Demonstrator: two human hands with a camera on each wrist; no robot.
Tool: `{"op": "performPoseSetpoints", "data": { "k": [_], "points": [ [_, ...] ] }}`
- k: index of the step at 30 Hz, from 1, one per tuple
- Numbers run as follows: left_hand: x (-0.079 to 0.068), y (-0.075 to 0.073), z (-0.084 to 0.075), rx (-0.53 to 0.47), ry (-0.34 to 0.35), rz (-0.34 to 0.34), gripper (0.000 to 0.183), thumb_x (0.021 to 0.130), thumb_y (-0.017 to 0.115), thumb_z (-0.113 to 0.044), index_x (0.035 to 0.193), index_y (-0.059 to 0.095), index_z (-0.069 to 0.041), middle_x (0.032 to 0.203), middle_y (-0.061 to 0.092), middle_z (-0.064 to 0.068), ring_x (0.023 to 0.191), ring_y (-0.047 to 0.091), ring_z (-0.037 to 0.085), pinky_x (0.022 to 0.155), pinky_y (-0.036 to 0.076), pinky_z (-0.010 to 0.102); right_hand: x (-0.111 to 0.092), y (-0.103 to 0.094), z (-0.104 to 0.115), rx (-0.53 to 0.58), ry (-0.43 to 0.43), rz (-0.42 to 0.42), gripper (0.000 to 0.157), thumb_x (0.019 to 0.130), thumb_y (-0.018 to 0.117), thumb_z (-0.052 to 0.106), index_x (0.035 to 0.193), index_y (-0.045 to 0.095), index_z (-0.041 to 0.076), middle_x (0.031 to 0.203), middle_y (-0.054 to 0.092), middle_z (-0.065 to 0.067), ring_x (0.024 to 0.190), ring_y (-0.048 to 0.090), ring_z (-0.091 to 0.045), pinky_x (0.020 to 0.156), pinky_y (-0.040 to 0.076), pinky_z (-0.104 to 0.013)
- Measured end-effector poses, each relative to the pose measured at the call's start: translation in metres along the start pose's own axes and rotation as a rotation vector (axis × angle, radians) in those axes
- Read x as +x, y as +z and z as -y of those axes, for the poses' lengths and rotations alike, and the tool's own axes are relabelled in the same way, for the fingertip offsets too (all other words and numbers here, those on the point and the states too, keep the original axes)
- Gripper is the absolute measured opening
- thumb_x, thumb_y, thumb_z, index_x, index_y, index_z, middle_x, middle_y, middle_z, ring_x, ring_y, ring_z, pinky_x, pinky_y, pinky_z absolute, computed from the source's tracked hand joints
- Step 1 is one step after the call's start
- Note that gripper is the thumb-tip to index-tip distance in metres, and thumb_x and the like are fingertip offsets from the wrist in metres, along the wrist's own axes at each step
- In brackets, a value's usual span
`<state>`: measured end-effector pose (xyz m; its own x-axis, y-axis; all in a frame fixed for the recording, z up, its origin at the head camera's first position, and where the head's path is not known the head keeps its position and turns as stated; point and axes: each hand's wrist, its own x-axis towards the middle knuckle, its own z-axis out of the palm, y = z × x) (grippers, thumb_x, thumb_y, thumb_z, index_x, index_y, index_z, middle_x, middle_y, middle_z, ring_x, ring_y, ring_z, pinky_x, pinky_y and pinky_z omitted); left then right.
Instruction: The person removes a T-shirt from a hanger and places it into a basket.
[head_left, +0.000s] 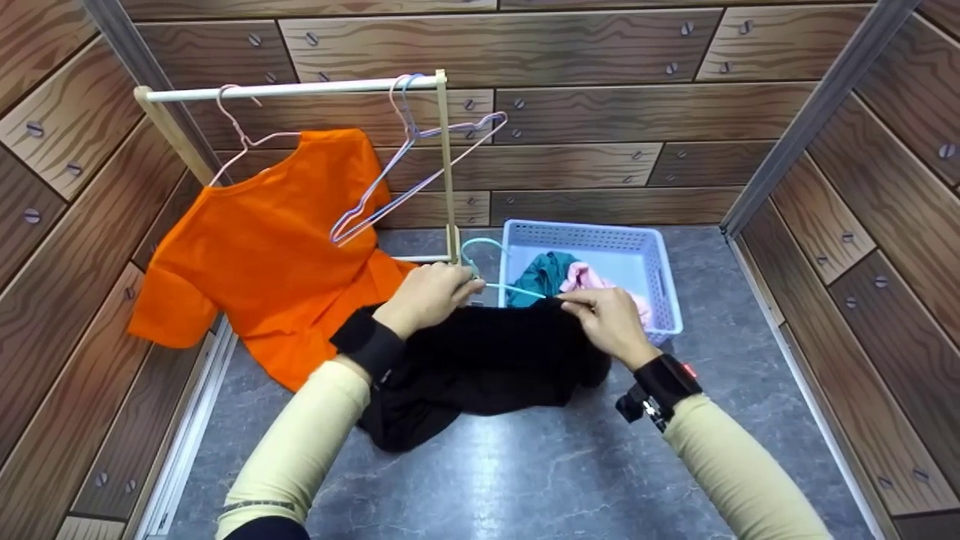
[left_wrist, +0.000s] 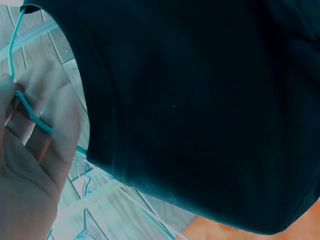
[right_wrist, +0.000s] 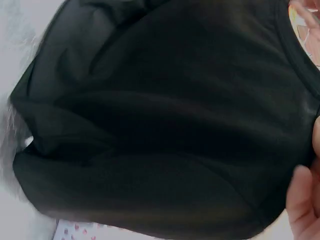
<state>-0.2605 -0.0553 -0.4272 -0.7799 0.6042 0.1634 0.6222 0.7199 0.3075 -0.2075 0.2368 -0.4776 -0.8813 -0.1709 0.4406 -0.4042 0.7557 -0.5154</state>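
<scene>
A black short-sleeved shirt (head_left: 495,360) hangs spread out below both hands, its lower part spilling toward the floor. My left hand (head_left: 435,292) grips a light-blue hanger (head_left: 517,289) near the base of its hook. In the left wrist view, fingers curl around the hanger wire (left_wrist: 32,115) at the shirt's neck opening. At the shirt's right shoulder, my right hand (head_left: 611,322) pinches the fabric. The right wrist view has that thumb (right_wrist: 301,195) against the black cloth (right_wrist: 165,125). Fabric hides most of the hanger's lower part.
A rack (head_left: 300,88) stands at left, bearing an orange shirt (head_left: 277,240) on a pink hanger (head_left: 244,139) and bare hangers (head_left: 409,142). Behind the right hand, a blue basket (head_left: 664,277) holds teal cloth (head_left: 544,277) and pink cloth (head_left: 583,276). Wood-patterned walls enclose the grey floor (head_left: 600,480).
</scene>
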Motion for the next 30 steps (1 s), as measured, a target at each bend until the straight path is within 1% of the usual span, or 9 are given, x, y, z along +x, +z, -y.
{"op": "performPoseSetpoints", "data": {
  "k": [5,7,10,13,17,21,25,27,30],
  "points": [
    [-0.01,0.0,0.013,-0.002,0.011,-0.034,0.031,0.103,0.041,-0.042,0.109,0.064,-0.021,0.091,0.071,0.002,0.087,0.07,0.027,0.073,0.054,0.048,-0.006,-0.005,-0.017,-0.048,-0.058,-0.04,0.011,0.084,0.074,0.009,0.094,0.079,0.01,0.092,0.077,-0.008,0.084,0.073,-0.029,0.075,0.056,-0.044],
    [-0.015,-0.001,0.018,-0.015,0.001,-0.017,0.03,0.103,0.042,-0.041,0.108,0.065,-0.021,0.095,0.073,0.001,0.09,0.07,0.026,0.075,0.054,0.048,-0.013,-0.007,-0.029,-0.069,-0.088,-0.053,0.01,0.082,0.075,0.004,0.091,0.078,0.007,0.089,0.077,-0.01,0.082,0.073,-0.03,0.075,0.056,-0.044],
    [-0.022,-0.003,0.024,-0.048,-0.033,0.031,0.029,0.102,0.045,-0.039,0.102,0.066,-0.019,0.094,0.072,0.002,0.089,0.069,0.025,0.077,0.052,0.048,-0.022,-0.008,-0.046,-0.077,-0.106,-0.035,0.008,0.081,0.075,0.002,0.088,0.077,0.005,0.086,0.076,-0.011,0.078,0.073,-0.03,0.073,0.056,-0.043],
    [-0.026,-0.005,0.025,-0.077,-0.05,0.057,0.029,0.102,0.047,-0.037,0.1,0.067,-0.017,0.091,0.071,0.004,0.086,0.067,0.025,0.077,0.051,0.047,-0.03,-0.008,-0.062,-0.085,-0.081,-0.018,0.008,0.082,0.074,0.002,0.089,0.077,0.004,0.086,0.076,-0.012,0.078,0.072,-0.03,0.073,0.056,-0.043],
    [-0.025,-0.003,0.02,-0.119,-0.029,0.072,0.031,0.103,0.045,-0.038,0.103,0.067,-0.017,0.095,0.07,0.003,0.087,0.066,0.022,0.081,0.052,0.045,-0.04,-0.009,-0.077,-0.13,-0.031,-0.037,0.009,0.081,0.074,0.0,0.089,0.077,0.004,0.086,0.076,-0.012,0.078,0.072,-0.031,0.074,0.056,-0.044],
    [-0.02,-0.003,0.011,-0.179,-0.038,0.075,0.031,0.104,0.044,-0.037,0.095,0.065,-0.016,0.08,0.065,0.001,0.074,0.062,0.016,0.076,0.051,0.036,-0.045,-0.004,-0.073,-0.123,-0.017,-0.056,0.008,0.083,0.073,0.003,0.091,0.076,0.004,0.087,0.076,-0.012,0.08,0.072,-0.031,0.074,0.056,-0.045],
    [-0.01,-0.003,-0.005,-0.231,-0.053,0.082,0.033,0.105,0.042,-0.035,0.088,0.063,-0.016,0.067,0.064,-0.004,0.056,0.061,0.006,0.069,0.053,0.028,-0.043,0.012,-0.056,-0.063,0.009,-0.101,0.01,0.087,0.069,0.004,0.095,0.074,0.001,0.093,0.075,-0.016,0.089,0.071,-0.035,0.082,0.054,-0.047],
    [-0.004,-0.002,-0.014,-0.231,-0.054,0.093,0.034,0.105,0.041,-0.035,0.088,0.063,-0.017,0.068,0.066,-0.007,0.054,0.063,0.003,0.069,0.054,0.028,-0.042,0.023,-0.047,-0.02,0.034,-0.105,0.013,0.089,0.066,0.004,0.099,0.072,-0.001,0.098,0.074,-0.018,0.095,0.07,-0.035,0.087,0.053,-0.047],
    [0.003,0.001,-0.023,-0.203,-0.069,0.093,0.034,0.105,0.041,-0.033,0.087,0.064,-0.017,0.069,0.069,-0.007,0.056,0.063,0.004,0.073,0.055,0.03,-0.041,0.04,-0.032,0.044,0.05,-0.056,0.017,0.092,0.062,0.005,0.105,0.071,-0.001,0.103,0.073,-0.017,0.1,0.068,-0.034,0.092,0.051,-0.046]
  ]
}}
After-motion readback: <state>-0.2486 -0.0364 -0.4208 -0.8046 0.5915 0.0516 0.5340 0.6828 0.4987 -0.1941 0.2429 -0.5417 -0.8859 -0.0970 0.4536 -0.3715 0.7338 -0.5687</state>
